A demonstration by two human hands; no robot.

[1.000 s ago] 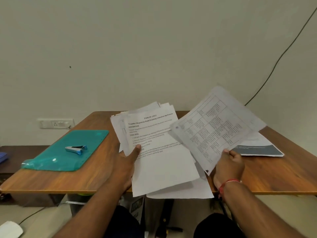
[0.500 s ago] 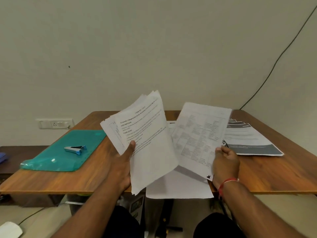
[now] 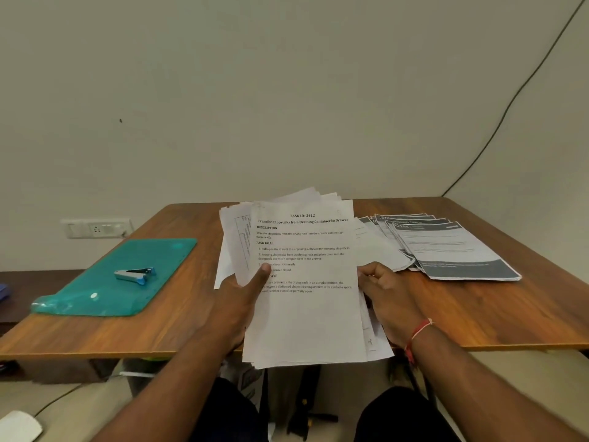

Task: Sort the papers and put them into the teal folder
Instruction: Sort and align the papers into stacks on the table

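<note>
Holding a stack of papers over the near edge of the table, the person uses both hands. The left hand grips the left side of the stack, with the thumb lying on the top page and the fingers hidden below the sheets. The right hand holds the right edge, its fingers curled against the paper; a red thread goes around its wrist. The top page is printed with the title "TASK ID: 2412", and the sheets behind it are fanned out unevenly at the far end. On the left part of the table lies the teal folder, flat and well apart from the stack, and a small staple remover rests on it. On the right part, just beside the stack, lies a second pile of printed sheets with dark bands. A wall socket sits on the wall behind the folder.
</note>
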